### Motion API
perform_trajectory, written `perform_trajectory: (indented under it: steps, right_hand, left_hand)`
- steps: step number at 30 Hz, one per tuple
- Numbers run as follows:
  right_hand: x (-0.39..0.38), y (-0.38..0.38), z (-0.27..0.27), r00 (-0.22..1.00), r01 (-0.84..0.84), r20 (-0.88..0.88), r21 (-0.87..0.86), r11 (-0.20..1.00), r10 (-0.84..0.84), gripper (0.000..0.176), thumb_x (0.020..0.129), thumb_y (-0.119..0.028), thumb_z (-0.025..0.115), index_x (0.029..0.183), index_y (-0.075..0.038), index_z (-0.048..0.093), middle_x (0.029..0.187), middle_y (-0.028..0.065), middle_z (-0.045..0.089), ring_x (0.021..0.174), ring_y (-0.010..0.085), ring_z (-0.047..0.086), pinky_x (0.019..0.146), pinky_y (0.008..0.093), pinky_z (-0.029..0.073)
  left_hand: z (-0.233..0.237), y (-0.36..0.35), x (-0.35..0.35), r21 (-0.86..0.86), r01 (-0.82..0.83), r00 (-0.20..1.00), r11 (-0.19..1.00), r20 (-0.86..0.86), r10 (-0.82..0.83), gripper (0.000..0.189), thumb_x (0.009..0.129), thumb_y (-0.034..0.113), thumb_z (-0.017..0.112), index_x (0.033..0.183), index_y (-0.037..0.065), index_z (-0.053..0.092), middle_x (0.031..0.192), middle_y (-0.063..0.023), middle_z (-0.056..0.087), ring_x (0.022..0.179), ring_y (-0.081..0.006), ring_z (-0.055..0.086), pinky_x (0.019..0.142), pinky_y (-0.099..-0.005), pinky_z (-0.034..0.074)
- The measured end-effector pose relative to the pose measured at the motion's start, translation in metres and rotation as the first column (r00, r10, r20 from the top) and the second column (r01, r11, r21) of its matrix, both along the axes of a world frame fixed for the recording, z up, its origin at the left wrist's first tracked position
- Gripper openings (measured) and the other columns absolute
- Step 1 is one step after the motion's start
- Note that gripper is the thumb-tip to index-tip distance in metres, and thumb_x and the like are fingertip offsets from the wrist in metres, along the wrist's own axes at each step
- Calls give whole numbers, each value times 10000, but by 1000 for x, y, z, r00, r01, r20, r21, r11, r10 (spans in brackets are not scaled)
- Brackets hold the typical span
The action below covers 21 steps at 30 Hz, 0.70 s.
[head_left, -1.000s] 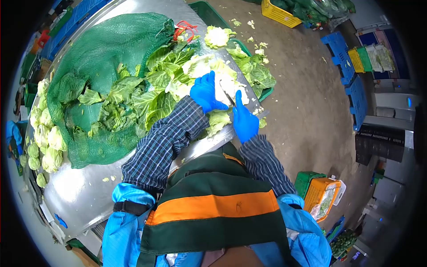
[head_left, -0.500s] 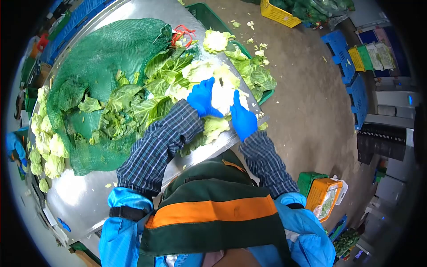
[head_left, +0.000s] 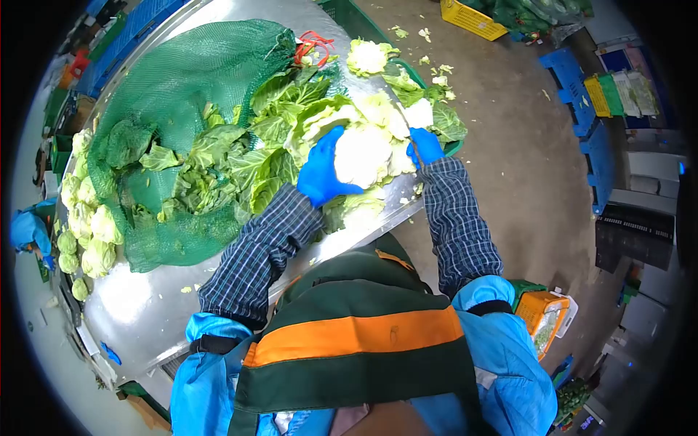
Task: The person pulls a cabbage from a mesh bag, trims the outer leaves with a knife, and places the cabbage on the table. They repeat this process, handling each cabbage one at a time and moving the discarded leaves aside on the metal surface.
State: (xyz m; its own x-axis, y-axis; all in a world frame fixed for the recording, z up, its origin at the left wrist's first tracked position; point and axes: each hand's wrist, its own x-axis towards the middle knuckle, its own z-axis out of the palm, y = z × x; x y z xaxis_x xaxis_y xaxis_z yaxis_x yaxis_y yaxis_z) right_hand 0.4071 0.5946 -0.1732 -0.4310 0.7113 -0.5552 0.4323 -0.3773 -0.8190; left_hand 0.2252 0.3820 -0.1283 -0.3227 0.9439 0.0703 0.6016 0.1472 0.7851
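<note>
My left hand (head_left: 323, 171), in a blue glove, wraps round the near-left side of a white cauliflower head (head_left: 361, 155) on the metal table. My right hand (head_left: 426, 148), also blue-gloved, is closed at the table's right edge, just right of the cauliflower. A white piece (head_left: 419, 113) shows just beyond its fingers; whether they hold it or something else is hidden. Pale trimmed leaves (head_left: 362, 211) lie below the head. Green outer leaves (head_left: 280, 163) spread to its left. Another cauliflower (head_left: 368, 57) sits farther up the table.
A green mesh bag (head_left: 189, 73) with a red tie (head_left: 313, 47) covers much of the metal table (head_left: 138, 312). Several pale heads (head_left: 102, 254) line its left edge. Leaves lie over a green crate (head_left: 452, 147) beyond the right edge. A yellow crate (head_left: 472, 20) and blue pallets (head_left: 571, 91) stand on the floor.
My right hand has moved away from the cauliflower to the table's right edge, and its fingers have closed. The left hand keeps to the head's left side. The whole view has shifted slightly.
</note>
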Motion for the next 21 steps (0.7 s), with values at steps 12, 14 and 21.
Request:
perform_trajectory:
  steps: [12,14,21]
  right_hand:
    - [-24,-106,42,976,-144,206,370,918,70,646,643,-438,730,1080,20,599,1032,240,605,925,334,608,772,397,483]
    - [-32,-111,62,956,-199,280,417,887,83,633,623,-432,720,1054,17,605,1010,239,606,917,346,606,771,409,483]
    - [-14,-106,55,958,-242,258,486,840,127,556,610,-338,689,1032,15,611,966,225,611,891,337,612,769,398,487]
  left_hand:
    - [18,-3,17,-13,-191,962,982,-202,184,1217,414,499,864,1327,-70,295,1219,-265,450,1136,-400,455,985,-459,364]
    - [13,11,27,74,-296,910,952,-283,304,1225,414,523,851,1316,-87,289,1179,-264,474,1081,-399,487,955,-462,386]
    - [8,9,19,-11,-263,937,965,-244,252,1211,431,509,845,1329,-62,266,1185,-248,476,1090,-385,497,908,-462,424]
